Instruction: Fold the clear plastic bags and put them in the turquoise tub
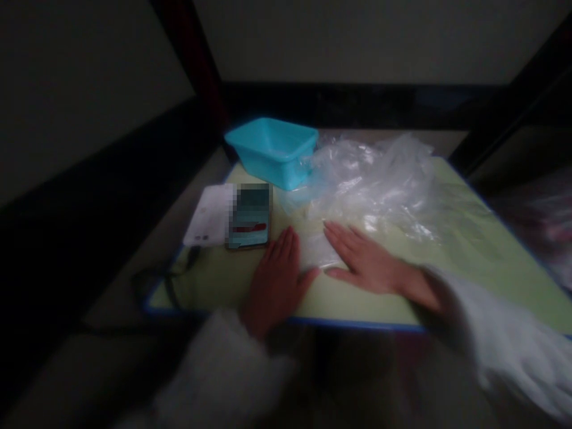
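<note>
My left hand (pixel 279 277) lies flat on the table, fingers stretched forward and thumb out to the right. Opposite it, my right hand (pixel 364 259) also rests flat, with its fingers pointing to the upper left. Between the two hands lies a piece of clear plastic (pixel 319 250), and both hands touch or nearly touch its edges. Just beyond my hands a crumpled heap of clear plastic bags (pixel 370 176) spreads over the table. Whether the flat piece is separate from the heap I cannot tell.
A turquoise plastic basin (pixel 281 161) stands at the back left of the light green, blue-edged table (pixel 451 286). A phone (pixel 250 217) lies left of my left hand, beside a white flat device (pixel 208 214). A dark cable (pixel 167 283) hangs over the left edge.
</note>
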### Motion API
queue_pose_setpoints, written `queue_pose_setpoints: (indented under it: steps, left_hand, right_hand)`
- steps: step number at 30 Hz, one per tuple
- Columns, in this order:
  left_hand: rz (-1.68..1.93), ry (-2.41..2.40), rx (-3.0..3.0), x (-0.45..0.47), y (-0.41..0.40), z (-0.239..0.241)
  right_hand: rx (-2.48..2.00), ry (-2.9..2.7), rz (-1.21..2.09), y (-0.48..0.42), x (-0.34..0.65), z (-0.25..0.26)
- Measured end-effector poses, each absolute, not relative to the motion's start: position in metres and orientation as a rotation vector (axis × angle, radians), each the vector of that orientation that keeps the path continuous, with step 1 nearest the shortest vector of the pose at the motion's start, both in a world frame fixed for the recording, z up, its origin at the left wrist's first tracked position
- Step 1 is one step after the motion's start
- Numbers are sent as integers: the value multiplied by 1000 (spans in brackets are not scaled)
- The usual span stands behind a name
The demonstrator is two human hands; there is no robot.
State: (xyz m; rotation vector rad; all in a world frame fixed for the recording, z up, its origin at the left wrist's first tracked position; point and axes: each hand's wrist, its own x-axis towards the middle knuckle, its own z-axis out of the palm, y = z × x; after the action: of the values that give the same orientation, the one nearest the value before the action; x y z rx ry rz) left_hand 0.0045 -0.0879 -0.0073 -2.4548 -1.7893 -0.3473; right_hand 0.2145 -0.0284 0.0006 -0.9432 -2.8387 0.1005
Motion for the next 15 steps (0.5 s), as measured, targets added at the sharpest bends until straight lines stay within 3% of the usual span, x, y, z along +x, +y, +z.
queue_pose_setpoints:
  steps: [15]
  left_hand:
    - [-426,-1785,-2472,-1,-86,-13]
  right_hand:
    - [-952,-2762,150,-33,217,4]
